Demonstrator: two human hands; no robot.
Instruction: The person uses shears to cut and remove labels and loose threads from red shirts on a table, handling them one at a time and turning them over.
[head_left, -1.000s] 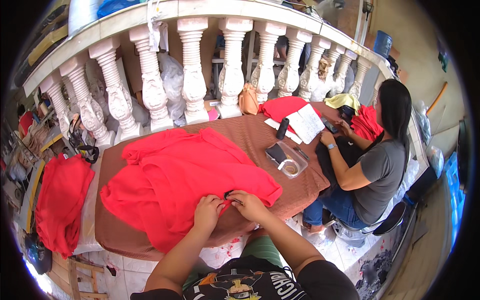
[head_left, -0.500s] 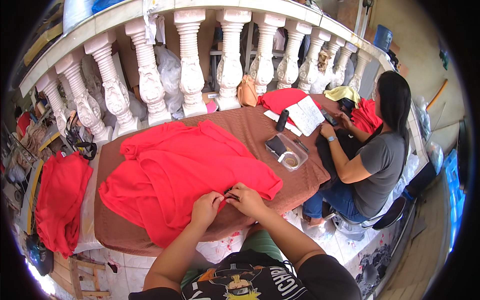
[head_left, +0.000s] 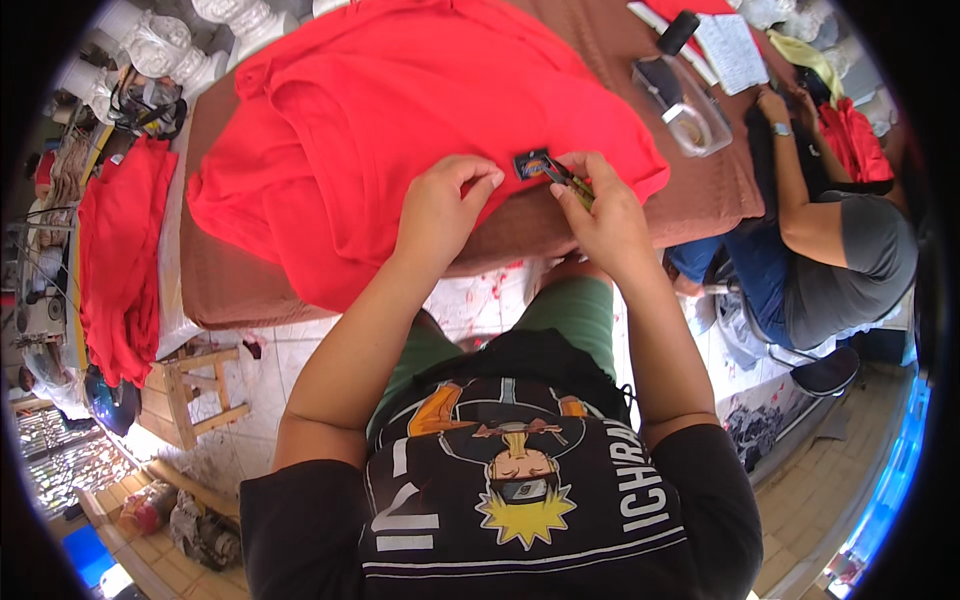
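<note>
At frame centre: small dark label on red garment.
Soft, limp cloth; left hand fingers pressing fabric flat, right hand pinching slim tool beside label edge.

A garment lies spread on the table in the upper middle of the frame. Both hands rest on its near edge: the left hand left of a small patch, the right hand right of it, holding a small tool against the patch. A clear tray sits further right on the table. A seated person is at the far right. More cloth hangs at the left edge, above a wooden stool.
</note>
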